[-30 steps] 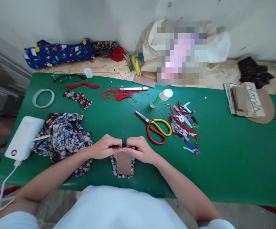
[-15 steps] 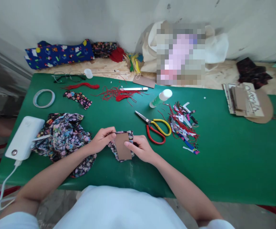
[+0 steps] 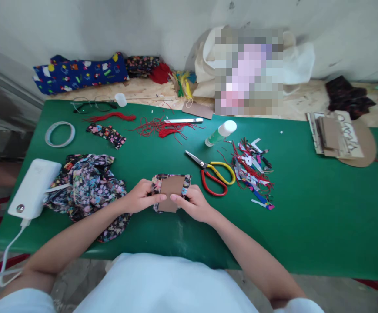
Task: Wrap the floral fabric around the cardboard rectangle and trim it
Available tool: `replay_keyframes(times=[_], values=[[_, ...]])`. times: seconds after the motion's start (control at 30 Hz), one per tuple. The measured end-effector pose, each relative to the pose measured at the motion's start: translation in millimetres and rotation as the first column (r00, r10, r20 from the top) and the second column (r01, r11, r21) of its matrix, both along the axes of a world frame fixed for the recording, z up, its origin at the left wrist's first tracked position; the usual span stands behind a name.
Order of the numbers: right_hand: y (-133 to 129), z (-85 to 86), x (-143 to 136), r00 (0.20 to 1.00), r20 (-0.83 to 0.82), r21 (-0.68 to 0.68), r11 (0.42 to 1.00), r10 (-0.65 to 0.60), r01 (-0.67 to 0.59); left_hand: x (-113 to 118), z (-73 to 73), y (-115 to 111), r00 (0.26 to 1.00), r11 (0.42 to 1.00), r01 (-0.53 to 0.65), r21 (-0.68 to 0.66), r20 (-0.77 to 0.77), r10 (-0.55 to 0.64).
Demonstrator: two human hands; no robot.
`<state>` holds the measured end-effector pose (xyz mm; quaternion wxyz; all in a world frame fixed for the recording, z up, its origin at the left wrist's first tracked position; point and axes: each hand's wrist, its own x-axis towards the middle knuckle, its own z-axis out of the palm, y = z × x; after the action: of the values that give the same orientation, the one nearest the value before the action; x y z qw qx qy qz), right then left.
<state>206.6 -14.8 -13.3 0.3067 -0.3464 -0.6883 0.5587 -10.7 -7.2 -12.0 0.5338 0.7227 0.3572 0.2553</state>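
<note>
A brown cardboard piece (image 3: 172, 188) lies against a small floral fabric piece (image 3: 156, 184), whose dark patterned edges show around it. My left hand (image 3: 145, 196) grips the left side, its thumb flat on the cardboard and its fingers hidden behind. On the right side my right hand (image 3: 193, 202) holds the same piece, thumb tip on the cardboard close to the other thumb. Scissors (image 3: 208, 169) with one yellow and one red handle lie partly spread just right of my right hand. Left of my left hand is a crumpled heap of floral fabric (image 3: 91, 187).
A glue stick (image 3: 220, 134) stands behind the scissors, beside a pile of scraps (image 3: 252, 169). Red threads (image 3: 158, 128) and a cutter knife (image 3: 184, 121) lie farther back. A power bank (image 3: 34, 187), tape roll (image 3: 60, 134) and glasses (image 3: 94, 104) are leftward; cardboard pieces (image 3: 332, 134) sit right.
My left thumb has moved from the piece's upper left corner down onto the cardboard, near my right thumb. The cardboard and fabric have shifted slightly upward and turned a little.
</note>
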Motion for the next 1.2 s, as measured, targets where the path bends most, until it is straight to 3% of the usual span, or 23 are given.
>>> replay_keyframes(times=[0.23,0.53,0.77,1.07,1.2], values=[[1.3,-1.6,1.0,1.0,0.028,0.023,1.0,0.014,-0.015,0.4,-0.4,-4.9,0.996,0.996,-0.09,-0.027,0.003,0.09],[-0.7,-1.1,-0.3,0.996,0.026,-0.084,0.993,-0.084,0.086,0.3,-1.1,-0.9,0.993,0.981,-0.118,-0.155,-0.025,0.116],[-2.1,-4.0,0.4,0.988,0.043,-0.133,0.979,-0.15,0.155,-1.2,4.1,-0.3,0.996,0.988,0.058,-0.143,-0.054,-0.066],[-0.2,2.3,-0.4,0.999,0.041,-0.045,0.999,0.012,-0.01,1.3,6.7,1.7,0.996,1.0,0.0,-0.024,-0.095,-0.002],[-0.9,2.7,-0.3,0.997,0.078,-0.01,1.0,0.004,-0.003,0.7,5.0,1.6,0.996,0.999,0.023,-0.024,-0.089,-0.025]])
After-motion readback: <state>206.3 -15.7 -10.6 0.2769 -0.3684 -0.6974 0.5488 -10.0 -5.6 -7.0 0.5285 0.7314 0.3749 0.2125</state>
